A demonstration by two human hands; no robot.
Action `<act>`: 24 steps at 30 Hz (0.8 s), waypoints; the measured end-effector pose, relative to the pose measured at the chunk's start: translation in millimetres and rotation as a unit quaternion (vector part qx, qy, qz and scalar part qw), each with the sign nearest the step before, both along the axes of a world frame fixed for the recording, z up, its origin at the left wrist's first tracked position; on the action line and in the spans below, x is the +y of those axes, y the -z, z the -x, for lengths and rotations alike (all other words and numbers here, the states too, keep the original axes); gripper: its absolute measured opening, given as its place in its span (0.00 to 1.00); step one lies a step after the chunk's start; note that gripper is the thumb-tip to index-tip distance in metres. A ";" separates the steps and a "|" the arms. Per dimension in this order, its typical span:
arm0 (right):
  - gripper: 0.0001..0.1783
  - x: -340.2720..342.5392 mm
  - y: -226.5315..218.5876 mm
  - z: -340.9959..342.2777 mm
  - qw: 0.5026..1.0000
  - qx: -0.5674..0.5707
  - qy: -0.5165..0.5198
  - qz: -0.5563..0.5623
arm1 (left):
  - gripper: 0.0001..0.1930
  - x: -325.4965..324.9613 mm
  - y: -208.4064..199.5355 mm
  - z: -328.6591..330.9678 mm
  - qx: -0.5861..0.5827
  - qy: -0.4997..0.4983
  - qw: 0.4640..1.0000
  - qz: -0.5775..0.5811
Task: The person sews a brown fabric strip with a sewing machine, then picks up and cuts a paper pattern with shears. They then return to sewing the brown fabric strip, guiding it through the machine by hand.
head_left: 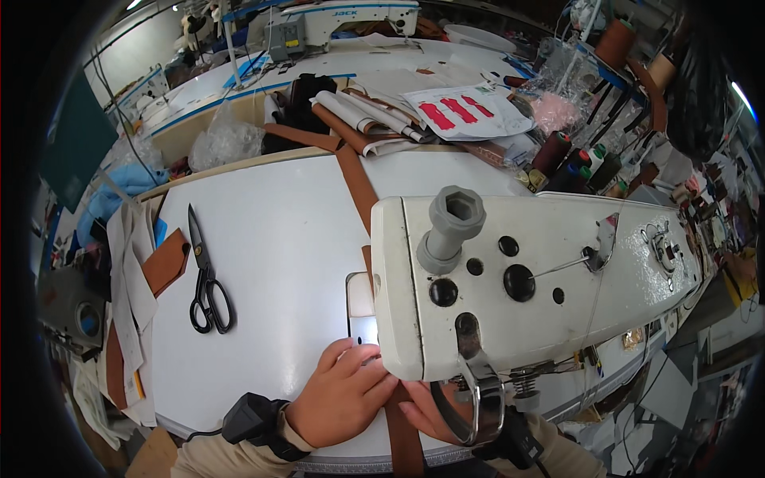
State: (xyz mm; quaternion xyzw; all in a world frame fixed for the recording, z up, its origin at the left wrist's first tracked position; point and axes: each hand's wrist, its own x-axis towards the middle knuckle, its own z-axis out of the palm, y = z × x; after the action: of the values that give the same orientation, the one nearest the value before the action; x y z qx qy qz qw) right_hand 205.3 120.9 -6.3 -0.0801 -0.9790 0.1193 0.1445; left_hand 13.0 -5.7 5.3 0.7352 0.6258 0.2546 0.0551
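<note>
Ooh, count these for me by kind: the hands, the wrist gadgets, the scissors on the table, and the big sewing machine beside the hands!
Bare hands: left hand, right hand: 2
Black boxy wrist gadgets: 2
Black-handled metal scissors: 1 pair
Large white sewing machine: 1
Total: 6

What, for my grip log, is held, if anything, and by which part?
Cannot be told: left hand and right hand flank the brown strip; the sewing machine partly hides the right one.

blue lettering [345, 13] stands on the far sewing machine [318, 30].
</note>
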 end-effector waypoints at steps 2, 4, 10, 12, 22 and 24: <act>0.18 3.8 -0.3 4.2 1.000 -0.017 0.000 0.018 | 0.15 -0.6 1.9 0.0 -0.014 -0.022 0.999 0.020; 0.16 6.5 -1.8 7.0 1.000 0.013 0.008 -0.009 | 0.15 1.0 4.4 0.8 -0.001 -0.024 1.000 0.014; 0.18 6.7 -3.4 5.7 0.999 0.029 0.016 -0.038 | 0.15 3.0 5.4 4.6 -0.013 -0.027 0.999 0.043; 0.20 6.0 2.4 4.1 0.996 0.048 0.021 -0.067 | 0.15 2.9 5.2 4.7 -0.024 -0.028 0.998 0.049; 0.23 3.7 53.1 -0.9 0.996 0.036 0.004 -0.080 | 0.15 0.3 5.0 5.9 -0.053 -0.028 0.994 0.089; 0.22 3.7 53.2 -2.3 0.996 0.039 0.007 -0.075 | 0.15 -0.2 4.5 6.6 -0.053 -0.026 0.993 0.100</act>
State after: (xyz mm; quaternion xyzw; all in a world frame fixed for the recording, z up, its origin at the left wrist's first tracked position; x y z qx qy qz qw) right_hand 207.7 124.6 -59.5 -0.0709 -0.9782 0.0480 0.1892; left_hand 6.3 -5.9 0.8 0.6952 0.6630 0.2306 0.1547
